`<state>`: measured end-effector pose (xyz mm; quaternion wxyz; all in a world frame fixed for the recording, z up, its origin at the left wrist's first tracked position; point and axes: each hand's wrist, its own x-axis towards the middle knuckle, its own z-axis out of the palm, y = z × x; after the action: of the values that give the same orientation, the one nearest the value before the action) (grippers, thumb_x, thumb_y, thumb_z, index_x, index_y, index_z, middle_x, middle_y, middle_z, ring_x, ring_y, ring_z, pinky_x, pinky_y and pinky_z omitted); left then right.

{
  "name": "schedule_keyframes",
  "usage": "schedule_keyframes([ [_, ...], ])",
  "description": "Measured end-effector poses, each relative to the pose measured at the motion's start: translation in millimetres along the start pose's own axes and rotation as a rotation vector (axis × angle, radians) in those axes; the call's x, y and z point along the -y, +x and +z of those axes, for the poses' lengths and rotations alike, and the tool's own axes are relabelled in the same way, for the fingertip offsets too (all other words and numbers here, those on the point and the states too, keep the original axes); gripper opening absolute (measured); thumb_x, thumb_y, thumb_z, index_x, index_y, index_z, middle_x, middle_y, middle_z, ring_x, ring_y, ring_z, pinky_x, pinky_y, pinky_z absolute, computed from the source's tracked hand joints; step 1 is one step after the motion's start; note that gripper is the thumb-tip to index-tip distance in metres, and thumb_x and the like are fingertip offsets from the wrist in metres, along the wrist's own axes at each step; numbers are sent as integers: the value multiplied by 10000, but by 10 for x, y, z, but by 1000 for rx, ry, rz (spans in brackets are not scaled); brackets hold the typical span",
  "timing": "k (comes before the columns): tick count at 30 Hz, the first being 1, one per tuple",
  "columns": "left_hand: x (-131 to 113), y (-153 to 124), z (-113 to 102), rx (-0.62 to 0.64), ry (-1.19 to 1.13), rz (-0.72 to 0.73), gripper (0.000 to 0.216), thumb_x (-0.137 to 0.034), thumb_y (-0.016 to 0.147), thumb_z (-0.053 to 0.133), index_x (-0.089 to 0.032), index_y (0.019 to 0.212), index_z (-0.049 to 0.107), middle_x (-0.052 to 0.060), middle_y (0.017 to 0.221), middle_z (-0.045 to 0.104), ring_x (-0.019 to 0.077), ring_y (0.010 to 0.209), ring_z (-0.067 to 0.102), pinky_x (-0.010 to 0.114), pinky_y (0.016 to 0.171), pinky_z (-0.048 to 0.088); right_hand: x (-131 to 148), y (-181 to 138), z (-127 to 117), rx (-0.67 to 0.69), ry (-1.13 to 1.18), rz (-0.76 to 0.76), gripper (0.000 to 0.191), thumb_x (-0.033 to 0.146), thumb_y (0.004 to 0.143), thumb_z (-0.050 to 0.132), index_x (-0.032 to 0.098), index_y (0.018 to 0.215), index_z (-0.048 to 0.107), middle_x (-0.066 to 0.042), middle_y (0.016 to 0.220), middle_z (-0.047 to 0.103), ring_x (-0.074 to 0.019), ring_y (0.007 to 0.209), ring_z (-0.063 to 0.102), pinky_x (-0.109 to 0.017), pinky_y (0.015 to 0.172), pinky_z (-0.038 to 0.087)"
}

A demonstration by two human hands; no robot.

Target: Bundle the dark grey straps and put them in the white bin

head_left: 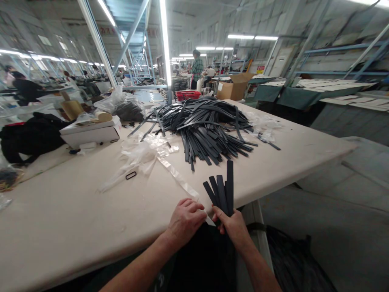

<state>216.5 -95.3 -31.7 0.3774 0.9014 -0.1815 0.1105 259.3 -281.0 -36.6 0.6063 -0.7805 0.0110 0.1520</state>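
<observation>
Several flat black straps (pixel 222 190) fan upward out of my right hand (pixel 232 225), whose fingers are wrapped round them. Close beside it, my left hand (pixel 187 221) is closed on a whitish plastic strip (pixel 179 178). That strip runs up the table toward crumpled clear plastic film (pixel 142 156), and a short end of it shows between my hands. Both hands are at the table's front edge. Beyond them lies a large heap of black straps (pixel 206 125), many with their ends pointing toward me.
A black rectangular ring (pixel 131 175) lies on the table (pixel 75 211). At the left are a white box (pixel 91 132) and a black bag (pixel 33 134). A red basket (pixel 187 95) and a cardboard box (pixel 234 87) stand behind the heap. A person (pixel 197 69) stands farther back.
</observation>
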Motion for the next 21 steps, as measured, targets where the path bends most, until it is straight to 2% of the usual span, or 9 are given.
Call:
schedule_keyframes([
  [5, 46, -391, -158, 6, -15, 21, 227, -290, 898, 590, -400, 1032, 736, 23, 1066, 732, 197, 970, 640, 363, 1096, 296, 7, -105, 158, 229, 53, 46, 516, 605, 727, 651, 161, 484, 547, 15, 407, 520, -81, 324, 434, -218, 372, 309],
  [9, 54, -552, -181, 21, -112, -61, 219, -293, 881, 614, -422, 1003, 742, 8, 1034, 748, 203, 984, 649, 370, 1117, 286, 113, -191, 311, 409, 73, 43, 495, 575, 727, 665, 164, 491, 521, 42, 379, 462, -68, 331, 393, -205, 371, 288],
  [14, -19, -702, -236, -45, -228, -155, 186, -298, 850, 648, -405, 957, 757, 7, 1037, 748, 216, 986, 650, 387, 1123, 286, 261, -223, 436, 483, 54, -9, 382, 491, 713, 694, 159, 581, 561, 74, 391, 424, -56, 351, 360, -191, 366, 261],
  [16, -86, -774, -290, -182, -230, -209, 180, -316, 829, 674, -340, 984, 760, 47, 1026, 741, 228, 974, 642, 369, 1051, 370, 304, -224, 449, 463, 44, -51, 390, 480, 729, 670, 172, 545, 516, 71, 397, 425, -55, 357, 366, -192, 372, 277],
  [18, -166, -819, -347, -299, -327, -335, 222, -389, 825, 669, -257, 983, 754, 79, 967, 732, 234, 915, 641, 330, 903, 463, 338, -232, 454, 432, 32, -84, 376, 448, 732, 658, 186, 530, 480, 73, 405, 426, -57, 356, 372, -194, 369, 288],
  [19, -205, -823, -373, -301, -432, -409, 282, -443, 835, 643, -226, 981, 746, 85, 938, 727, 233, 878, 642, 311, 827, 486, 352, -240, 458, 420, 24, -96, 358, 431, 732, 655, 188, 536, 479, 72, 414, 432, -60, 359, 380, -194, 366, 295],
  [21, -273, -795, -404, -169, -693, -522, 396, -525, 856, 580, -188, 993, 738, 79, 905, 724, 220, 820, 644, 284, 748, 497, 378, -265, 475, 408, 9, -110, 317, 405, 731, 650, 188, 562, 492, 70, 436, 447, -67, 371, 401, -193, 361, 307],
])
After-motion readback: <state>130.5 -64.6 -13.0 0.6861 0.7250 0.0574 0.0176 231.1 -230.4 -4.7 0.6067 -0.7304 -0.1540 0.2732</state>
